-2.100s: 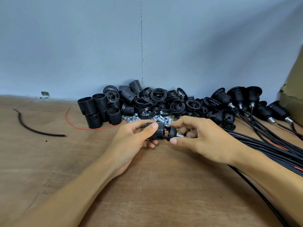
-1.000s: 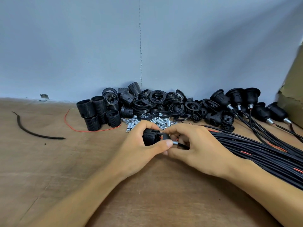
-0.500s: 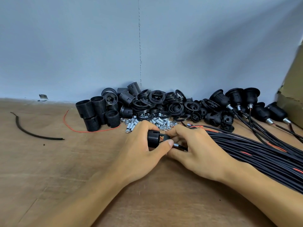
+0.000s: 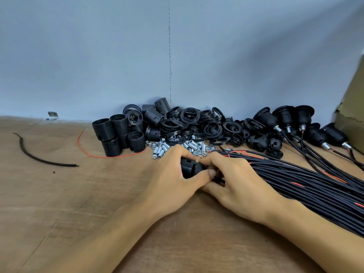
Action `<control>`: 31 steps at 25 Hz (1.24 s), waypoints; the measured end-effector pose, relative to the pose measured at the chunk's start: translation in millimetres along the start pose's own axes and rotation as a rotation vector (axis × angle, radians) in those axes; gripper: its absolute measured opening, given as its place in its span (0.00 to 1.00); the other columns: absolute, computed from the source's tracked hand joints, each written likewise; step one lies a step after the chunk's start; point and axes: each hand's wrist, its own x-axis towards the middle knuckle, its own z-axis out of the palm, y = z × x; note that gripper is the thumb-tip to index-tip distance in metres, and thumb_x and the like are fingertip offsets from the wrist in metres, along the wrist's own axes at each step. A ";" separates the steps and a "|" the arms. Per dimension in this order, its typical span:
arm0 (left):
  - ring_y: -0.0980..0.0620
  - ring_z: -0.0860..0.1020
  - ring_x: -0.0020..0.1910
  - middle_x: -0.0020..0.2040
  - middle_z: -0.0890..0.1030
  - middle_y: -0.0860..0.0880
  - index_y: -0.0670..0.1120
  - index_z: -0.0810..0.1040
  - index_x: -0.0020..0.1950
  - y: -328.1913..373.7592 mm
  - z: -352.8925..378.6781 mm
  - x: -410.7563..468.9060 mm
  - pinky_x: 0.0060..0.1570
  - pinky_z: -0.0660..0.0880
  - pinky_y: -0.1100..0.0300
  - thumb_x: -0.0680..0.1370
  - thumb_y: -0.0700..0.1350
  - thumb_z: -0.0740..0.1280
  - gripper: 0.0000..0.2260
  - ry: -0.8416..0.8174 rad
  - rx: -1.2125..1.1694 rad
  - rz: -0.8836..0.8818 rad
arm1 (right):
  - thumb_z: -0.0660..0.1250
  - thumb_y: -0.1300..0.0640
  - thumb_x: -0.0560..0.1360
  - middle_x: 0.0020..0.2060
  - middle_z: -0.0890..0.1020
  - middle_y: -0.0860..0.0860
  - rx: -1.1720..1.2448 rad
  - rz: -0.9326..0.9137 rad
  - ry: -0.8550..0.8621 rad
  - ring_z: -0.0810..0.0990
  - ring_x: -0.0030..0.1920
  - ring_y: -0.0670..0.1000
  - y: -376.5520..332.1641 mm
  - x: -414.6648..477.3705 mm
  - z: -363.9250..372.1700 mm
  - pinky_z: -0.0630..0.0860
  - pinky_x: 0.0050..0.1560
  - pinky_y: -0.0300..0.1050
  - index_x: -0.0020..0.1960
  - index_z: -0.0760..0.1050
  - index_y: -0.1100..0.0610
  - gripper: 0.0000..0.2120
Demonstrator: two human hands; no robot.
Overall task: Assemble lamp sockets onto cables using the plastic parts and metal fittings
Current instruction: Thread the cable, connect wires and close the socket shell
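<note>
My left hand (image 4: 169, 180) grips a black threaded lamp socket (image 4: 190, 168) low over the wooden table (image 4: 78, 203), thumb across its near side. My right hand (image 4: 234, 182) meets it from the right, its fingers curled round the socket's cap end and the black cable (image 4: 219, 179) that comes out there; the cap itself is hidden. Behind the hands lie a pile of silver metal fittings (image 4: 189, 145), black threaded sleeves (image 4: 114, 134) and black rings (image 4: 191, 117).
A thick bundle of black cables (image 4: 305, 184) runs off to the right. Finished sockets on cables (image 4: 285, 117) lie at the back right beside a cardboard box (image 4: 352, 115). A loose black cable piece (image 4: 39, 158) and a red wire (image 4: 102, 155) lie left. A blue wall stands behind.
Both hands have come down toward the table with the socket and closed tighter together. The silver fitting and cable end seen between them earlier are now mostly covered.
</note>
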 end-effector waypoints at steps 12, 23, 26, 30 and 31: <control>0.61 0.77 0.49 0.50 0.78 0.54 0.55 0.77 0.48 2.9 5.4 -1.9 0.47 0.72 0.65 0.76 0.49 0.74 0.07 -0.014 0.006 0.065 | 0.72 0.56 0.76 0.41 0.79 0.40 -0.008 -0.049 -0.016 0.75 0.43 0.39 1.1 -3.1 0.7 0.68 0.43 0.28 0.69 0.72 0.46 0.23; 0.62 0.78 0.47 0.45 0.81 0.56 0.54 0.76 0.48 1.5 13.1 2.2 0.46 0.71 0.68 0.74 0.53 0.75 0.10 0.099 -0.050 0.057 | 0.66 0.48 0.78 0.53 0.79 0.38 -0.126 -0.013 -0.024 0.78 0.51 0.40 10.2 0.2 -1.5 0.74 0.50 0.42 0.70 0.68 0.44 0.21; 0.62 0.81 0.49 0.47 0.83 0.61 0.57 0.77 0.52 -1.5 2.5 -0.7 0.51 0.77 0.63 0.71 0.56 0.73 0.12 0.053 -0.189 0.051 | 0.61 0.40 0.78 0.58 0.80 0.40 -0.306 -0.090 -0.030 0.79 0.55 0.46 8.2 6.7 -22.7 0.77 0.51 0.46 0.69 0.69 0.43 0.21; 0.63 0.81 0.54 0.52 0.83 0.63 0.59 0.78 0.56 -6.3 -4.2 1.9 0.53 0.75 0.66 0.72 0.56 0.74 0.14 0.045 -0.187 0.032 | 0.57 0.34 0.76 0.51 0.80 0.40 -0.525 -0.235 -0.151 0.81 0.48 0.48 5.8 39.1 -58.3 0.76 0.44 0.47 0.64 0.73 0.43 0.22; 0.64 0.81 0.53 0.52 0.83 0.63 0.59 0.77 0.56 -7.1 -3.9 2.9 0.52 0.75 0.66 0.72 0.54 0.75 0.14 0.033 -0.178 0.020 | 0.55 0.33 0.76 0.50 0.80 0.41 -0.584 -0.258 -0.178 0.80 0.47 0.48 7.3 45.5 -62.6 0.75 0.43 0.46 0.64 0.74 0.43 0.23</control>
